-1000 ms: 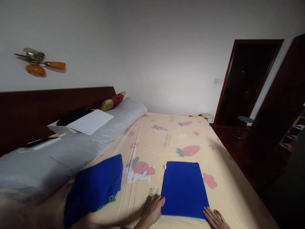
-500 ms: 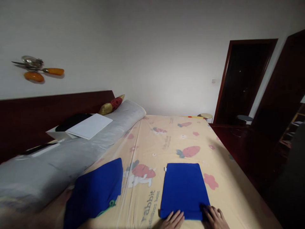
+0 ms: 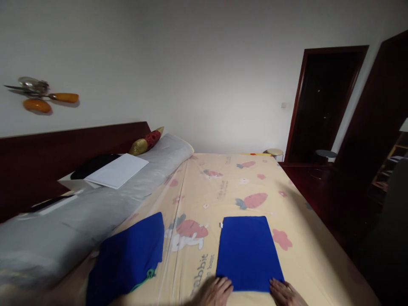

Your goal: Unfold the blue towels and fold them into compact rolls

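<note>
A blue folded cloth with a small white tag on its left edge lies flat on the bed, roughly a rectangle. At its near left corner is my left hand, fingers bunched together on the fabric. My right hand has its fingers closed over the near right corner. Both thumbs are hidden. To the left, a second blue cloth piece with a green drawstring lies uneven and slanted; its near end runs out of view.
The bed has a cream sheet printed with carrots and rabbits. Along the headboard lie a long grey pillow, a white flat board and a red-gold cushion. Stools stand beyond the bed, near a dark door.
My hands have shifted at the near edge: the left one moved left onto the corner, and its spread fingers have bunched. The cloth's near edge now looks straighter. The view turned slightly right.
</note>
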The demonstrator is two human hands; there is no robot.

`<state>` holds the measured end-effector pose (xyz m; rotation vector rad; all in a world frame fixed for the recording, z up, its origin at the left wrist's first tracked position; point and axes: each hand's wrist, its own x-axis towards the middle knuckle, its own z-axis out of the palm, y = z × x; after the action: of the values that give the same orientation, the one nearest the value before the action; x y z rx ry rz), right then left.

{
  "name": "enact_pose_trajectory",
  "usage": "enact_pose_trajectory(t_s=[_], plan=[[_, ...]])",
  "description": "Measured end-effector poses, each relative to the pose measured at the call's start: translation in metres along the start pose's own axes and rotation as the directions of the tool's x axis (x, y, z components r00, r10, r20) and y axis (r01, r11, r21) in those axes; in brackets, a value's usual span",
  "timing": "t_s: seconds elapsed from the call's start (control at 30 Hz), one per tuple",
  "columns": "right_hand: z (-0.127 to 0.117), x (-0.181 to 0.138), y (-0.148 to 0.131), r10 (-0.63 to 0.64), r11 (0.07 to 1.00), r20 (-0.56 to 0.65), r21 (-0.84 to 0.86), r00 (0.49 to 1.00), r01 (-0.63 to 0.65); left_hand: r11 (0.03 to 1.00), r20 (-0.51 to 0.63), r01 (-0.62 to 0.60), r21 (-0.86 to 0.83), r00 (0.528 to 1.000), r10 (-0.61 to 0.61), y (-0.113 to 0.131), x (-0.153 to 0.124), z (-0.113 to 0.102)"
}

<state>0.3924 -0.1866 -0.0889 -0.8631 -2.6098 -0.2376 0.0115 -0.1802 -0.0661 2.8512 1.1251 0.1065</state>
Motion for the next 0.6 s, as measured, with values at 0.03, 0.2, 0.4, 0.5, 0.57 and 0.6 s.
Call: enact_pose_trajectory(t_s=[0.03, 0.2, 0.4, 0.5, 0.57, 0.6], plan=[[-0.003, -0.003, 0.004, 0.016, 1.0, 0.024, 0.012, 1.0, -0.016, 0.999, 0.022, 0.049, 0.003, 0.999, -0.049, -0.003, -0.004, -0.004], [-0.006, -0.015, 0.012, 0.151, 0.987, 0.05, 0.056, 0.987, -0.154, 0.988, 0.059, 0.151, 0.034, 0.987, -0.152, -0.012, -0.012, -0.013], [-0.001, -0.02, 0.012, 0.273, 0.962, -0.021, -0.01, 0.962, -0.274, 0.98, 0.057, 0.2, -0.019, 0.978, -0.199, -0.013, -0.013, -0.022], [-0.004, -0.019, 0.014, 0.253, 0.967, -0.011, -0.013, 0.967, -0.253, 0.976, 0.052, 0.213, -0.036, 0.976, -0.212, -0.012, -0.012, -0.027], [-0.007, -0.016, 0.014, 0.295, 0.955, 0.008, 0.01, 0.955, -0.295, 0.976, 0.057, 0.211, -0.061, 0.977, -0.208, -0.012, -0.01, -0.029], [-0.008, -0.014, 0.013, 0.327, 0.944, 0.016, 0.028, 0.945, -0.327, 0.973, 0.058, 0.216, -0.076, 0.976, -0.212, -0.012, -0.008, -0.031]])
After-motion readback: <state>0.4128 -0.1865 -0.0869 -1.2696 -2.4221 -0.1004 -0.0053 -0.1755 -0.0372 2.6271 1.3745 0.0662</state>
